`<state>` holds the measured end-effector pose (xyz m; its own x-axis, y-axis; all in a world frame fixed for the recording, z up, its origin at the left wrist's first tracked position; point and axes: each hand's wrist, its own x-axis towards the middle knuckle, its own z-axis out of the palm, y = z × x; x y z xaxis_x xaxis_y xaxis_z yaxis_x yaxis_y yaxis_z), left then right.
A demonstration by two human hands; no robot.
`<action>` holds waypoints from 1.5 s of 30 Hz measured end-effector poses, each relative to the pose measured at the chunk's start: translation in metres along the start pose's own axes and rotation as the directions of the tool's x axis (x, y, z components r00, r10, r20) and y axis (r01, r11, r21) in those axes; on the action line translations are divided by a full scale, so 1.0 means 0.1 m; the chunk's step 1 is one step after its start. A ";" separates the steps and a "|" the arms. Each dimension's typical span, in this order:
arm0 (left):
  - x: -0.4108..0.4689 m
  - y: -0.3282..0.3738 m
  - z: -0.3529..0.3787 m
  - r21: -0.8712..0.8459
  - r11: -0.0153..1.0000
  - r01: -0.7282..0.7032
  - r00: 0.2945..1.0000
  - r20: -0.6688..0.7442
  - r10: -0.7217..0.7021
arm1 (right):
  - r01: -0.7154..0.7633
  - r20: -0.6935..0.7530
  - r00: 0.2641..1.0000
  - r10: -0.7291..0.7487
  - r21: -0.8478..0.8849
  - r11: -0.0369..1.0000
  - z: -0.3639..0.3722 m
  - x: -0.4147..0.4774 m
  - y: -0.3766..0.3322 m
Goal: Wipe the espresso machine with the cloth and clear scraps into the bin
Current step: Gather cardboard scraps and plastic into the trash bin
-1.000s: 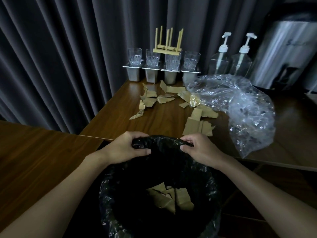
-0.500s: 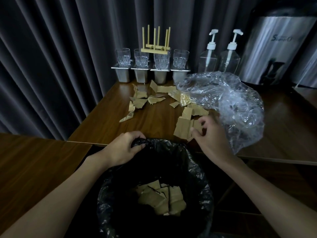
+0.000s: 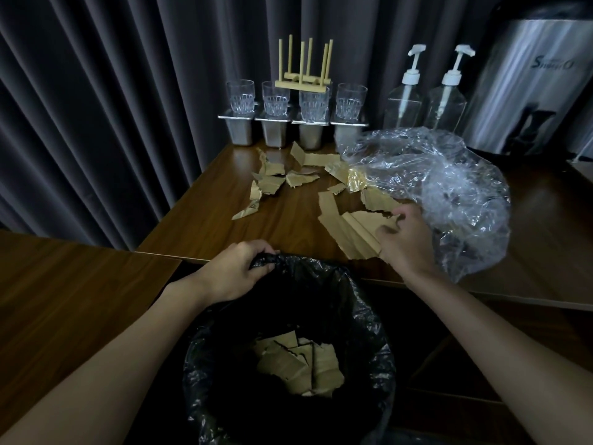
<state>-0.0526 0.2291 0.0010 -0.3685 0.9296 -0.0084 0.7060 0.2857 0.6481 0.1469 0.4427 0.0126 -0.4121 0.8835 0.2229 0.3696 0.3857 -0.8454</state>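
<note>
Since a second ago our right grip has left the rim of the bin and gone up to the worktop, at about 1 o'clock from the bin; its fingers are now curled on the right edge of the large scrap, a torn piece of brown cardboard lying near the worktop's front edge; this grip is just beside the clear plastic bag, which lies crumpled at 3 o'clock of the scrap. Our left grip has stayed where it was, clamped on the black liner at the 11 o'clock side of the bin's rim.

We see the bin below the worktop's edge, at 6 o'clock in the view, with several cardboard pieces lying at its bottom; more small scraps are scattered on the worktop at 12 o'clock, well apart from both grips; one of them lies partly under the plastic bag.

Behind them, against the curtain, four metal tubs stand in a row, each with a glass on top; a wooden rack sits over the middle glasses with its pegs pointing up; two pump bottles stand at 1 o'clock; the silver machine stands at 2 o'clock, at the worktop's far right, well apart from our grips.
</note>
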 end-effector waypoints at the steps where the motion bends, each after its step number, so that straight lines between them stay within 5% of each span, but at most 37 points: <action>1: 0.00 0.00 -0.01 -0.002 1.000 0.002 1.000 0.000 -0.002 | 0.004 0.014 1.000 -0.004 0.053 0.999 -0.02 -0.03 -0.04; 5: 0.01 0.02 -0.03 -0.004 1.000 -0.004 1.000 0.005 0.004 | 0.078 0.190 0.974 -0.121 0.220 0.972 -0.11 -0.22 -0.17; 12: 0.02 -0.01 -0.08 -0.055 0.998 -0.010 0.999 0.043 0.013 | 0.100 0.556 0.789 -0.262 0.304 0.947 -0.15 -0.36 -0.23; 18: 0.02 -0.02 -0.04 -0.082 0.996 0.018 1.000 0.007 -0.018 | 0.193 0.547 0.790 -0.278 0.208 0.959 -0.08 -0.24 -0.12; 24: 0.01 -0.03 -0.02 -0.111 0.993 0.028 1.000 -0.006 -0.029 | 0.384 0.461 0.842 -0.278 -0.152 0.911 0.11 0.14 0.11; 35: 0.00 -0.03 -0.02 -0.146 0.988 0.044 0.999 0.001 -0.045 | 0.294 0.431 0.901 -0.052 -0.516 0.804 0.34 0.56 0.37; 45: 0.00 -0.02 -0.03 -0.143 0.988 0.053 0.999 0.013 -0.051 | 0.333 0.361 0.926 -0.107 -0.652 0.681 0.41 0.52 0.38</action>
<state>-0.0556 0.2282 0.0018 -0.3962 0.9167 -0.0517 0.5915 0.2979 0.7492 0.1056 0.4925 -0.0274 -0.7221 0.6809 0.1219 0.6574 0.7304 -0.1854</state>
